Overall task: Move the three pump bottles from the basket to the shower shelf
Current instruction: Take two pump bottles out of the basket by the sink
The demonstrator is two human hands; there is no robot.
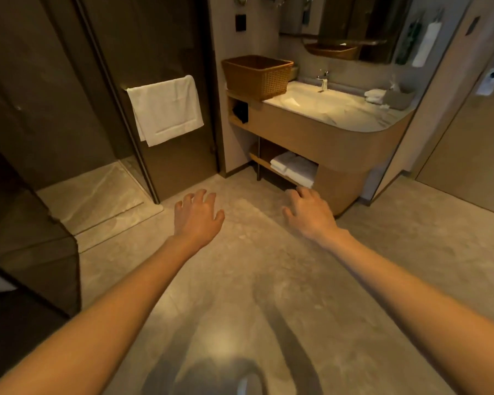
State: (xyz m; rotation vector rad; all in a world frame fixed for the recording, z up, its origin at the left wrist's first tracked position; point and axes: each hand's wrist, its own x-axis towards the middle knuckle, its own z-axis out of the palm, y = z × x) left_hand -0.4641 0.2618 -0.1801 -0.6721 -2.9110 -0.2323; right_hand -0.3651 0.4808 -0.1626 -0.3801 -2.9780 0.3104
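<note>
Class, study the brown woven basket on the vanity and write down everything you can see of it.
The brown woven wicker basket is rectangular, with open lattice-weave sides, a thicker rolled rim and walls that taper slightly toward the base. It stands upright at the left end of the wooden vanity counter, beside the white sink basin, close to the wall behind it. Its top is open, but from this angle nothing inside can be made out. Neither hand touches it.
</note>
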